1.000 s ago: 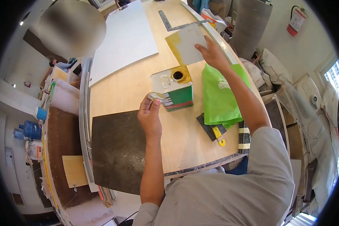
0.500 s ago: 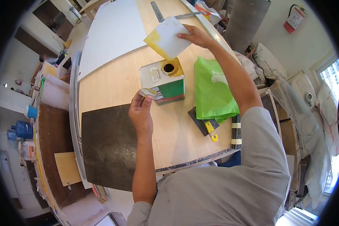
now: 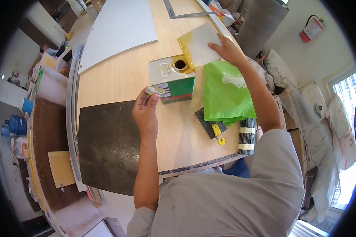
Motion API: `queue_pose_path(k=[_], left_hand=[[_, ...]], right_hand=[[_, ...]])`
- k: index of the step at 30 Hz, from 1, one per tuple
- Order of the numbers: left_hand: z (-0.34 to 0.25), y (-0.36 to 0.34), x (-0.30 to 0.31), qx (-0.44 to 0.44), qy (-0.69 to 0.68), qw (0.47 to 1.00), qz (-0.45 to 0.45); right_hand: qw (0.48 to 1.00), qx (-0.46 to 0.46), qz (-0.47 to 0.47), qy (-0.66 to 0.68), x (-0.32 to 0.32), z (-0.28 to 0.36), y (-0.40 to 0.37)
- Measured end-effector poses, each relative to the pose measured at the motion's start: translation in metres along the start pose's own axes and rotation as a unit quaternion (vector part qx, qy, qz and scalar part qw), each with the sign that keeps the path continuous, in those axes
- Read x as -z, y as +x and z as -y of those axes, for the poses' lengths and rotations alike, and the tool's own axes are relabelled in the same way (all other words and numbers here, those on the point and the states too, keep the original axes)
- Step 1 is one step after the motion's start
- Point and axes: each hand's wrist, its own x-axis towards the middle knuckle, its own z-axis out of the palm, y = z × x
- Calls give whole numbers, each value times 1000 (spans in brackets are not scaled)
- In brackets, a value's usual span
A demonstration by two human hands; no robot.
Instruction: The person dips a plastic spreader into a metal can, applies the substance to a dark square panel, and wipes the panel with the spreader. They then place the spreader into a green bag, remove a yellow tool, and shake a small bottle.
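Note:
Pinched in my left hand [image 3: 146, 114] is a small crumpled silvery cap or wrapper [image 3: 155, 91], just in front of the can's lower left side. My right hand [image 3: 226, 49] grips the right edge of a thin whitish sheet [image 3: 201, 44] smeared with yellow-brown stuff along its left side. The sheet is tilted, its lower left part beside the open spout. The metal can [image 3: 176, 90], green and white, stands upright on the wooden table [image 3: 118, 77], with yellow-brown residue around its dark round opening [image 3: 180, 64]. A green bag [image 3: 227, 94] lies right of the can.
A dark sheet [image 3: 106, 146] lies at the left front. Near the bag are a yellow-handled scraper [image 3: 217, 133] and a banded dark bundle [image 3: 247, 136]. A white panel [image 3: 118, 31] and a metal square [image 3: 190, 15] lie farther back. White sacks [image 3: 280, 69] stand right.
My right hand and the smeared sheet have moved right and slightly down, from above the spout to its right side. My left hand keeps its hold, and the camera view has shifted slightly.

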Motion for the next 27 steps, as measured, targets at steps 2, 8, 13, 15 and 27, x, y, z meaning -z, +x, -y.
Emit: queue_pose_path(k=[2, 8, 13, 15, 27], left_hand=[[0, 1, 4, -5, 4, 1000, -5], [-6, -1, 1, -4, -2, 1000, 0], [-11, 1, 2, -14, 4, 1000, 1], [-15, -1, 4, -17, 22, 1000, -8], [-11, -1, 11, -17, 24, 999, -20]], right_hand=[[999, -4, -53, -6, -7, 6, -20], [960, -107, -212, 149, -52, 14, -65], [929, -71, -309, 191, -64, 34, -80], [935, -16, -329, 128, -67, 48, -88], [960, 81, -267, 32, -78, 34, -105]])
